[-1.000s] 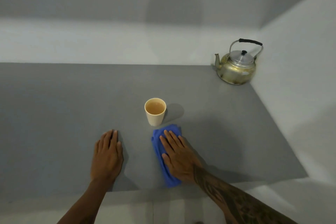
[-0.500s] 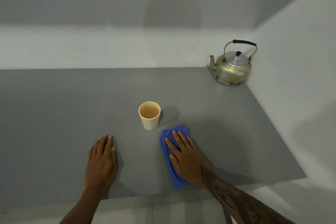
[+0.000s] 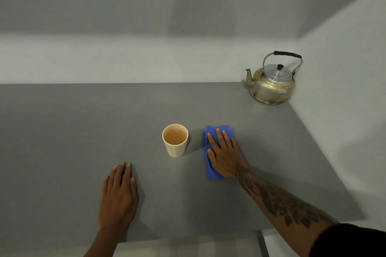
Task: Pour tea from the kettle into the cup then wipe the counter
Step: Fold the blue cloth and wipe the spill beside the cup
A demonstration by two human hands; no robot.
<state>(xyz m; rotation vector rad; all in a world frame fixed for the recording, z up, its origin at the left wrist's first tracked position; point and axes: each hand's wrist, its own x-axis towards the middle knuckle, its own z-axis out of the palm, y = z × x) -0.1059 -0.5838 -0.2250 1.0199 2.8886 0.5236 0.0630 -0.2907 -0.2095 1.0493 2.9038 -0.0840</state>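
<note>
A cream cup [image 3: 175,148] filled with light brown tea stands upright in the middle of the grey counter [image 3: 62,131]. Just right of it lies a folded blue cloth [image 3: 211,169]. My right hand [image 3: 224,153] presses flat on the cloth, fingers spread and pointing away from me. My left hand [image 3: 119,194] rests palm down on the bare counter, left of and nearer to me than the cup, holding nothing. A worn metal kettle [image 3: 271,85] with a black-wrapped handle sits in the far right corner, spout toward the left.
White walls close the counter at the back and on the right, meeting behind the kettle. The counter's front edge runs just under my wrists, with pale cabinet fronts [image 3: 188,248] below it.
My right hand has slid the blue cloth away from me and to the right, from in front of the cup to beside it. My left hand stays flat on the counter.
</note>
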